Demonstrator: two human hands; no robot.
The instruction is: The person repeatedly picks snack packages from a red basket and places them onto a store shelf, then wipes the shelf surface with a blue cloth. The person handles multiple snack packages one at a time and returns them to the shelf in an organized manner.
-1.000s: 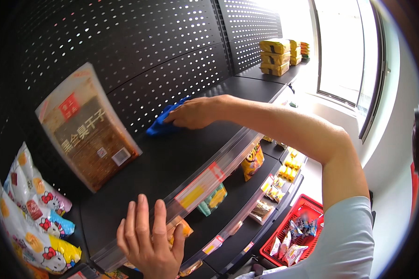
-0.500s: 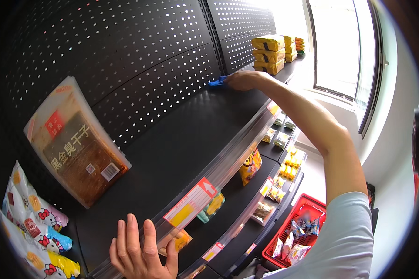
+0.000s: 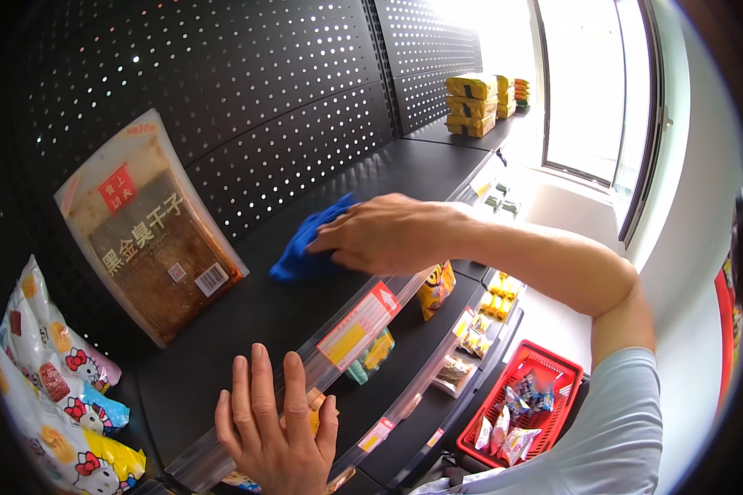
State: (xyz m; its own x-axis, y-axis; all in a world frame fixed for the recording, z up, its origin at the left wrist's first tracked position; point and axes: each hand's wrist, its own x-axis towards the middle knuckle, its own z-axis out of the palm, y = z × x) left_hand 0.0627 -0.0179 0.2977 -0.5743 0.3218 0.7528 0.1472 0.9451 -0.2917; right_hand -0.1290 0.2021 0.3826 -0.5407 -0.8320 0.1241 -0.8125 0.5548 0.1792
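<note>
With closed fingers, my right hand (image 3: 388, 235) presses a blue cloth (image 3: 309, 239) onto the black shelf board (image 3: 231, 351), near its middle. My left hand (image 3: 281, 425) has its fingers stretched out and rests at the shelf's front edge, by the clear plastic label strip (image 3: 314, 351). A flat vacuum-sealed food pack (image 3: 157, 235), brown with a whitish top, leans upright against the perforated back panel to the left of the cloth. In front of my right wrist, a red and yellow price label (image 3: 359, 326) sits in the strip.
White cartoon-printed snack bags (image 3: 66, 388) stand at the far left. Yellow packs (image 3: 470, 107) are stacked at the shelf's far end. Lower shelves hold small packs, including an orange bag (image 3: 436, 290). A red basket (image 3: 574, 371) with snack packets stands low at the right, below a window (image 3: 582, 91).
My right hand has drawn the blue cloth from the back of the shelf toward me and leftward. The left hand stays at the front edge, while the view has shifted slightly.
</note>
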